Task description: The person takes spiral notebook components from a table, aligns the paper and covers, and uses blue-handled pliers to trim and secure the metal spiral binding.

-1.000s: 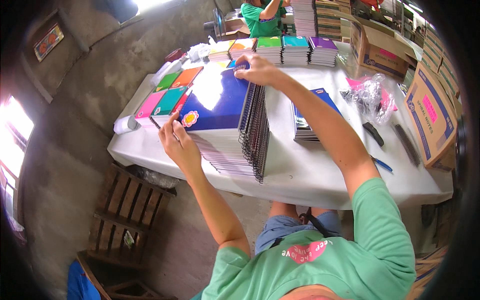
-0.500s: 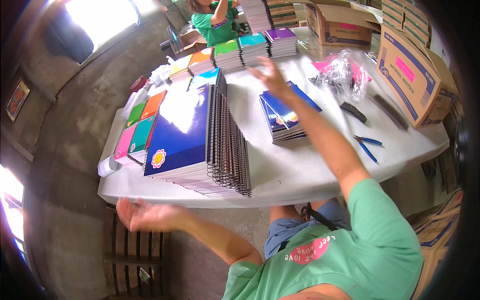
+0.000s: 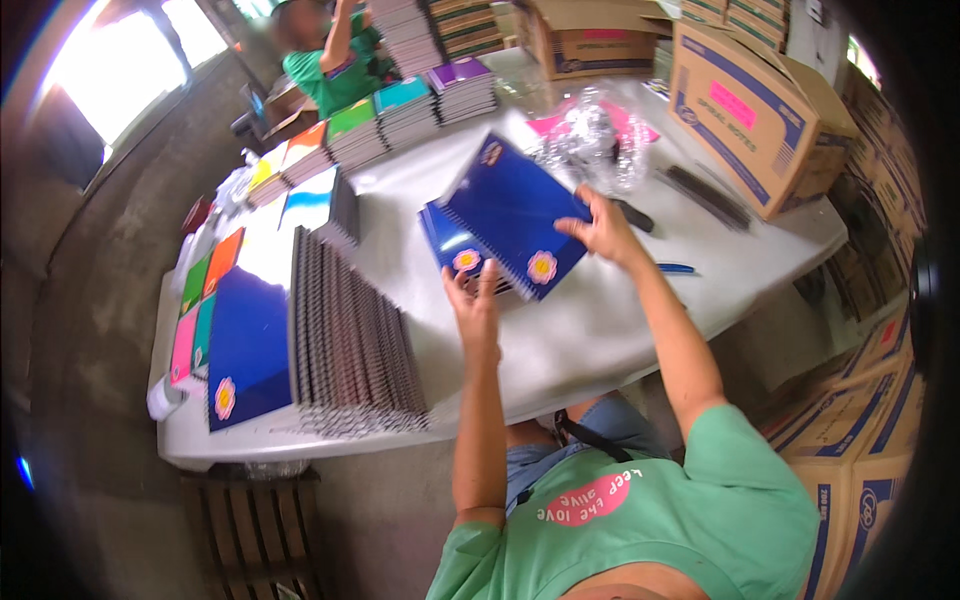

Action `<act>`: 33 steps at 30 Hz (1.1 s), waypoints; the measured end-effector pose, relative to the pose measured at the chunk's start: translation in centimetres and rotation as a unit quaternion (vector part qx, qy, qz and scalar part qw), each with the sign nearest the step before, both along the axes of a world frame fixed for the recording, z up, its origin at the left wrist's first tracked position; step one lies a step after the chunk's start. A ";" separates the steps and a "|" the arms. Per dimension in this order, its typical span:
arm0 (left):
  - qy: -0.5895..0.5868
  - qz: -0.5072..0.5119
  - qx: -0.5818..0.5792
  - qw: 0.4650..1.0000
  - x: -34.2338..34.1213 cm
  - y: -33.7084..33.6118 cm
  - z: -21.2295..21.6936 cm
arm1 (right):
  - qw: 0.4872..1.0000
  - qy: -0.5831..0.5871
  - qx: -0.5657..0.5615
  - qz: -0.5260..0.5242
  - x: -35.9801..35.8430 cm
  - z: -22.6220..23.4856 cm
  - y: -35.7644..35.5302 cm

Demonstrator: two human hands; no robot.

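A blue spiral notebook [image 3: 515, 205] with a flower sticker lies tilted, raised at least partly over a small stack of similar blue notebooks [image 3: 440, 232]. My right hand [image 3: 608, 238] grips its right edge, thumb on the cover. At the near corner, by the spiral bindings, is my left hand [image 3: 474, 300], fingers apart; it seems to touch the stack's near edge. To the left stands a tall stack of blue spiral notebooks [image 3: 250, 345], its bindings facing me.
Small notebooks with coloured covers [image 3: 350, 120] line the table's far left side. Crumpled clear plastic [image 3: 605, 135], a dark strip [image 3: 705, 198] and blue-handled pliers [image 3: 676, 268] lie right of the hands. A cardboard box [image 3: 750, 115] stands at far right. Across the table is another person [image 3: 330, 65].
Both hands have come to the small blue stack, the left from beyond the table's near edge. My right hand has taken hold of a notebook. The view has shifted.
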State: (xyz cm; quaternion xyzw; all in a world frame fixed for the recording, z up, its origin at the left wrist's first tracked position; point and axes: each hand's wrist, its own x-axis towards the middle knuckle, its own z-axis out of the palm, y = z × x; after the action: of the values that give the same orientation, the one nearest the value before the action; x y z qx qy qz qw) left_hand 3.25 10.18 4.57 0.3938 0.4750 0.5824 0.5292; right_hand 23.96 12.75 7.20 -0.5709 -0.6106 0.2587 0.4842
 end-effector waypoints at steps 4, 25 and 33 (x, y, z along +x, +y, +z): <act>-0.118 -0.113 0.155 0.974 -0.3 1.5 -0.8 | 0.993 0.074 0.037 0.082 0.1 -3.2 -6.8; 0.643 -0.075 0.393 0.653 0.5 -4.8 2.6 | 0.910 -0.345 0.097 -0.210 17.2 0.4 -1.6; 0.629 0.031 0.415 0.657 1.1 -4.9 0.0 | 0.985 0.112 -0.107 0.076 0.0 -0.5 -15.8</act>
State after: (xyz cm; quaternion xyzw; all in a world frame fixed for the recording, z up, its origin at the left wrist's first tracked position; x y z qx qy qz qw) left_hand 4.31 5.24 4.58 0.8297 0.4156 0.3485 -0.1322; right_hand 23.97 -3.06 6.73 -0.5392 -0.5627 0.4207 0.4644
